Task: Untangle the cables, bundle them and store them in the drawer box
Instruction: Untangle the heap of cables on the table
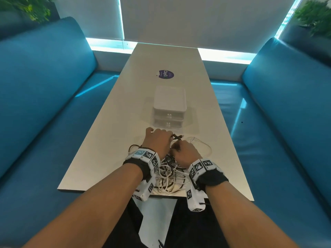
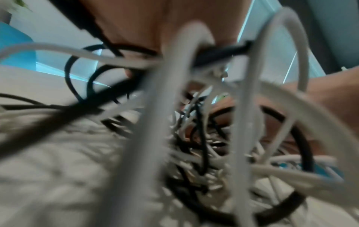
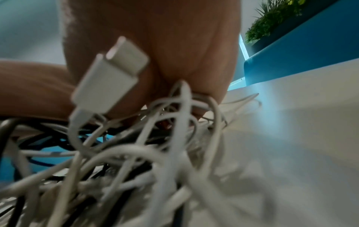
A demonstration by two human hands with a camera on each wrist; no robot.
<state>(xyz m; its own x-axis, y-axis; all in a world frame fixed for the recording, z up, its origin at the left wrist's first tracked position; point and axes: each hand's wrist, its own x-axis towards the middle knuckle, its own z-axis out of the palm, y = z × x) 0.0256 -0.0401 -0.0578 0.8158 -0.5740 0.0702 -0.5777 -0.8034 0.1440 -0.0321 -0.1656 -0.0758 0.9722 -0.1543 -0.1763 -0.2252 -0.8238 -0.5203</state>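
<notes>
Both hands are clenched on a black cable: left hand (image 1: 157, 140), right hand (image 1: 184, 151). The tangled cables (image 1: 170, 176) sit at 6 o'clock from the drawer box (image 1: 169, 104). Yanking probably tightens knots.

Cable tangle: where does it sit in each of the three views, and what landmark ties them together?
Head: cable tangle low centre, between the wrists, near the table's front edge.
Left wrist: fills the frame, blurred white and black loops.
Right wrist: lower left and centre, a white plug sticking up.
Shared landmark: the blue sofa.
</notes>
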